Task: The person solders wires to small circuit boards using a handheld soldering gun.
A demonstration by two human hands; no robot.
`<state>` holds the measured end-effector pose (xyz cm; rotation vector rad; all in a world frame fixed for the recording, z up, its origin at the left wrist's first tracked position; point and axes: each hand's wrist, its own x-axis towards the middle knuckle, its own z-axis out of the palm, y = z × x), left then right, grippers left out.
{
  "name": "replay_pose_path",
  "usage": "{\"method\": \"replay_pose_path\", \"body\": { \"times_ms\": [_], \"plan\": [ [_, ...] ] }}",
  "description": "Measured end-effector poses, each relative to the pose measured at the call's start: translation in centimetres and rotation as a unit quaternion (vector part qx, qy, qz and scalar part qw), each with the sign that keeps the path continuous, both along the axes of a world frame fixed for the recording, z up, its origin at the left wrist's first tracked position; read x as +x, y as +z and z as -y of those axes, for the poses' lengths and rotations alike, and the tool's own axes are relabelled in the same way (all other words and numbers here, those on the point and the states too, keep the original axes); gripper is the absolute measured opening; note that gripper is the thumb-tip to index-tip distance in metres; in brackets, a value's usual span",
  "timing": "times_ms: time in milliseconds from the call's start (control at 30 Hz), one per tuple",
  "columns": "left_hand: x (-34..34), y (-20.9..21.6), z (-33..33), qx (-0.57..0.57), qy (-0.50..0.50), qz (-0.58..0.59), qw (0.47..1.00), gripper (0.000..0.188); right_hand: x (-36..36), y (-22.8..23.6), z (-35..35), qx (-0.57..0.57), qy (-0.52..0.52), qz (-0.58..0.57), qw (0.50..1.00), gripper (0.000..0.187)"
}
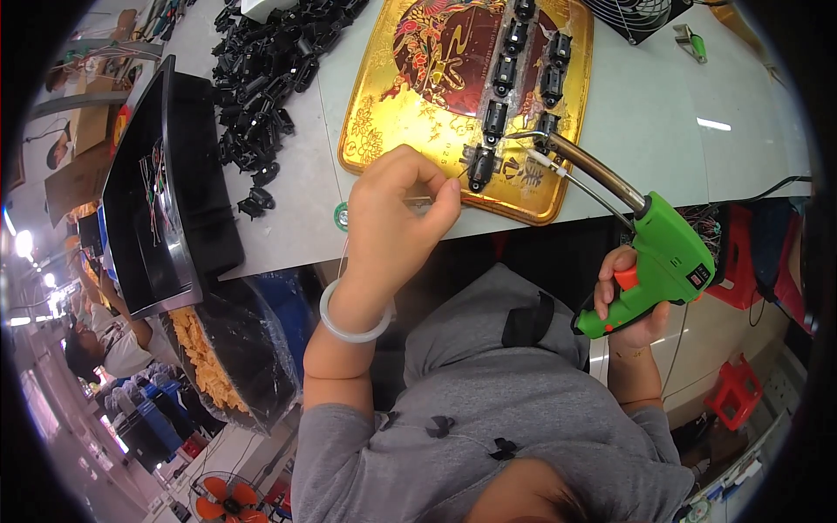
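My right hand (621, 292) is wrapped round the grip of a green soldering gun (676, 253) with an orange-red trigger. Its long metal barrel slants up and left, and the tip is beside the small black plastic parts (496, 118) standing in two rows on a gold decorated tin lid (375, 131). At the lid's near edge my left hand (405, 213) has thumb and forefinger pinched together. What looks like a thin wire (463, 174) runs from that pinch to the nearest black part (480, 167); the fingers partly hide it. A white bangle (353, 335) circles my left wrist.
Many loose black parts (261, 78) are heaped at the back left. A black tray (131, 187) with thin wires in it stands at the left table edge. A fan (632, 17) and a green-handled tool (695, 44) lie back right. Red stools (737, 392) stand at the right.
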<state>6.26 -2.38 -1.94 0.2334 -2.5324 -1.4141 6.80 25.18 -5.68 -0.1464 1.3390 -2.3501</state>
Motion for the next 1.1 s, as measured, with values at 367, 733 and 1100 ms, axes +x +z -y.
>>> {"method": "replay_pose_path", "body": {
  "times_ms": [367, 733, 1100],
  "plan": [
    [0.0, -0.2, 0.0, 0.004, 0.003, -0.002, 1.0, 0.013, -0.1, -0.2, -0.2, -0.002, 0.001, 0.001, 1.0, 0.079],
    [0.1, 0.4, 0.3, 0.036, -0.019, 0.008, 0.999, 0.007, -0.3, -0.6, -0.2, -0.037, 0.004, -0.005, 0.999, 0.079],
    [0.1, 1.6, 1.1, -0.251, -0.128, -0.071, 0.957, 0.012, -1.0, 0.4, 0.9, -0.064, 0.002, -0.022, 0.998, 0.071]
  ]
}}
